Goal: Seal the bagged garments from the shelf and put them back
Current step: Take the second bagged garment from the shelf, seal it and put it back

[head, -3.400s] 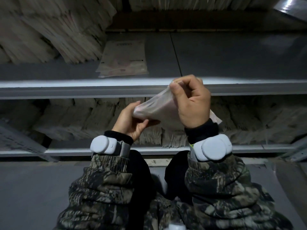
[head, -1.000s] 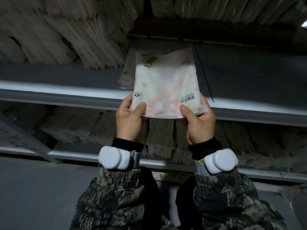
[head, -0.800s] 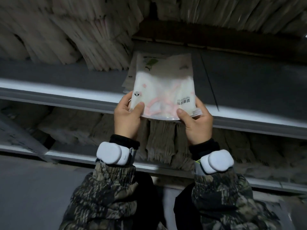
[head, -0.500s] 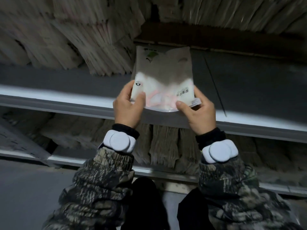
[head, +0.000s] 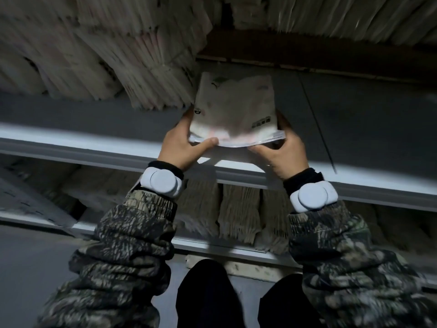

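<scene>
A flat clear bag with a pale pink-and-white garment (head: 233, 110) lies nearly level over the grey metal shelf (head: 94, 119), just right of a leaning stack of bagged garments (head: 132, 67). My left hand (head: 184, 143) grips the bag's near left corner, thumb along its front edge. My right hand (head: 281, 150) holds the near right corner from the side and below. The bag seems to lie on top of another bag; its underside is hidden.
Packed rows of bagged garments fill the shelf back (head: 331, 17) and the lower shelf (head: 236, 216). The shelf's bright front lip (head: 71, 147) runs across below my hands. Bare grey shelf surface (head: 366, 119) lies to the right. Grey floor (head: 30, 268) is below.
Both hands have carried the bag forward and down from upright in front of the shelf to nearly flat on the shelf, beside the leaning stack.
</scene>
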### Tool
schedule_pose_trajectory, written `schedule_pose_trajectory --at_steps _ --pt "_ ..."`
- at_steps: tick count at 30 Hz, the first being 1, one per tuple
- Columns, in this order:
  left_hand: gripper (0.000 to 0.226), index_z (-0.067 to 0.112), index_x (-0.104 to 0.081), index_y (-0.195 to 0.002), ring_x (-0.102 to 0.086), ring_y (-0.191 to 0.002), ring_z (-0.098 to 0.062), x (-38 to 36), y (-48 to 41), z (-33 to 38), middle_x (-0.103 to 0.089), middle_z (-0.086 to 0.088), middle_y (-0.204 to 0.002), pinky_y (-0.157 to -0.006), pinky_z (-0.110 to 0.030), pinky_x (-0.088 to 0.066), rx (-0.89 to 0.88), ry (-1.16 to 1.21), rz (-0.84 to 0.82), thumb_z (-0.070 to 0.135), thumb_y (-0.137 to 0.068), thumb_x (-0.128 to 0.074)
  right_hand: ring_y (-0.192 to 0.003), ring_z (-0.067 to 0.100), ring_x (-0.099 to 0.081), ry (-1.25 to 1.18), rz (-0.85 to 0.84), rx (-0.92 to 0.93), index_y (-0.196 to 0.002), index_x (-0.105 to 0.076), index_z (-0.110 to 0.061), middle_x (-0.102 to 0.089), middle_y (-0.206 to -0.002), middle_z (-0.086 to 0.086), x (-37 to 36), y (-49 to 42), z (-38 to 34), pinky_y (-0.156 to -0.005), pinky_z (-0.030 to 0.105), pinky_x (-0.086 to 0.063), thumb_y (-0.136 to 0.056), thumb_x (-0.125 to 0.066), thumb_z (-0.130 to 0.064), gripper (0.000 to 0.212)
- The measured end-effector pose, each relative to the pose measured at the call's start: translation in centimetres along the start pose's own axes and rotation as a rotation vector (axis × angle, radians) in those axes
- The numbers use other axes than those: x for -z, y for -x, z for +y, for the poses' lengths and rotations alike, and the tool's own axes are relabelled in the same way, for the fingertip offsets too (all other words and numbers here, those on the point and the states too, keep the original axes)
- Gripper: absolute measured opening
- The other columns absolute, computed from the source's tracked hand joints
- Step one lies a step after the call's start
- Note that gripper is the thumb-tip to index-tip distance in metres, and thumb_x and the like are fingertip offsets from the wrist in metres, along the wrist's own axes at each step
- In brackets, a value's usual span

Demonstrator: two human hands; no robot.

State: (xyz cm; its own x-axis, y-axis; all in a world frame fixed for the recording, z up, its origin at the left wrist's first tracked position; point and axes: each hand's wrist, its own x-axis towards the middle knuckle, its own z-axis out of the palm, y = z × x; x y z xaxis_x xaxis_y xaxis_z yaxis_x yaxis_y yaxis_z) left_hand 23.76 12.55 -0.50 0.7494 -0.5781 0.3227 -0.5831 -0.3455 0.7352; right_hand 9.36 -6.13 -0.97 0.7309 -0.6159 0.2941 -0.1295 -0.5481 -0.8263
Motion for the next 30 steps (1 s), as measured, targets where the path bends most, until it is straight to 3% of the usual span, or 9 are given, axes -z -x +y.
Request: schedule_pose_trajectory --at_steps 4,6,8,10,13,17,22,27,30 --pt "0.098 0.024 -0.023 -0.148 -0.034 -0.127 0.001 0.6 -0.3 -0.1 -0.040 0.010 -0.146 -0.101 -0.016 -0.032 -0.022 0.034 0.004 0.038 -0.070 -0.081 -0.103 0.004 -0.065 -0.041 0.021 -0.030 -0.116 -0.064 -0.021 -0.071 -0.106 -0.009 -0.2 -0.3 -0.4 -0.093 0.035 -0.054 -0.062 -0.079 -0.045 0.060" --pt "0.092 0.025 -0.030 -0.146 -0.035 -0.122 0.006 0.4 -0.3 -0.1 -0.045 0.012 -0.141 -0.099 -0.012 -0.035 -0.058 0.036 0.051 0.038 -0.070 -0.081 -0.109 0.006 -0.062 -0.043 0.012 -0.013 -0.123 -0.058 -0.024 -0.068 -0.115 -0.009 -0.2 -0.3 -0.5 -0.096 0.034 -0.052 -0.062 -0.078 -0.046 0.068" --pt "0.080 0.027 -0.040 -0.141 -0.042 -0.114 0.005 0.0 -0.4 0.0 -0.050 0.010 -0.139 -0.088 0.002 -0.032 -0.072 -0.003 0.104 0.041 -0.072 -0.079 -0.117 0.007 -0.057 -0.062 0.007 -0.010 -0.132 -0.048 -0.026 -0.062 -0.126 -0.008 -0.2 0.0 -0.5 -0.101 0.033 -0.048 -0.061 -0.080 -0.045 0.080" --pt "0.071 0.027 -0.046 -0.137 -0.049 -0.107 0.003 -0.4 -0.4 0.0 -0.055 0.009 -0.135 -0.079 0.008 -0.029 -0.052 -0.032 0.156 0.042 -0.074 -0.076 -0.126 0.007 -0.049 -0.117 0.011 -0.037 -0.142 -0.038 -0.023 -0.053 -0.138 -0.004 0.0 0.2 -0.6 -0.107 0.032 -0.043 -0.064 -0.083 -0.039 0.092" --pt "0.066 0.030 -0.050 -0.134 -0.058 -0.111 -0.007 -0.6 -0.6 -0.3 -0.061 0.007 -0.129 -0.086 -0.004 -0.036 0.003 -0.043 0.187 0.043 -0.075 -0.075 -0.130 0.007 -0.047 -0.187 0.002 -0.059 -0.145 -0.033 -0.020 -0.049 -0.142 0.000 0.3 0.1 -0.5 -0.110 0.031 -0.041 -0.071 -0.082 -0.027 0.089" --pt "0.059 0.024 -0.053 -0.133 -0.061 -0.111 -0.018 -1.3 -0.6 -0.4 -0.063 0.000 -0.127 -0.094 -0.019 -0.042 -0.017 -0.106 0.211 0.038 -0.079 -0.072 -0.117 0.007 -0.059 -0.171 0.021 -0.068 -0.133 -0.052 -0.024 -0.065 -0.125 -0.005 0.3 -0.5 -0.3 -0.104 0.035 -0.048 -0.075 -0.075 -0.036 0.064" --pt "0.047 0.022 -0.052 -0.134 -0.058 -0.115 -0.027 -1.3 -0.9 -0.1 -0.063 -0.009 -0.127 -0.089 -0.018 -0.037 -0.014 -0.126 0.253 0.028 -0.089 -0.062 -0.108 0.008 -0.064 -0.077 0.028 -0.114 -0.129 -0.056 -0.029 -0.068 -0.119 -0.008 -0.4 -1.4 0.2 -0.095 0.035 -0.053 -0.067 -0.069 -0.058 0.069" --pt "0.042 0.020 -0.053 -0.133 -0.058 -0.112 -0.033 -1.6 -0.9 0.2 -0.063 -0.013 -0.125 -0.088 -0.022 -0.038 0.024 -0.128 0.279 0.017 -0.092 -0.055 -0.098 0.008 -0.067 -0.041 0.058 -0.095 -0.112 -0.066 -0.026 -0.073 -0.101 -0.008 -0.6 -1.7 0.2 -0.086 0.024 -0.052 -0.079 -0.069 -0.041 0.037" --pt "0.042 0.023 -0.053 -0.134 -0.059 -0.108 -0.036 -1.8 -1.1 -0.1 -0.064 -0.015 -0.122 -0.085 -0.025 -0.038 0.079 -0.160 0.295 0.016 -0.092 -0.051 -0.094 0.007 -0.067 0.023 0.068 -0.076 -0.112 -0.066 -0.029 -0.073 -0.099 -0.008 -0.7 -1.8 0.2 -0.083 0.022 -0.050 -0.079 -0.068 -0.046 0.037"
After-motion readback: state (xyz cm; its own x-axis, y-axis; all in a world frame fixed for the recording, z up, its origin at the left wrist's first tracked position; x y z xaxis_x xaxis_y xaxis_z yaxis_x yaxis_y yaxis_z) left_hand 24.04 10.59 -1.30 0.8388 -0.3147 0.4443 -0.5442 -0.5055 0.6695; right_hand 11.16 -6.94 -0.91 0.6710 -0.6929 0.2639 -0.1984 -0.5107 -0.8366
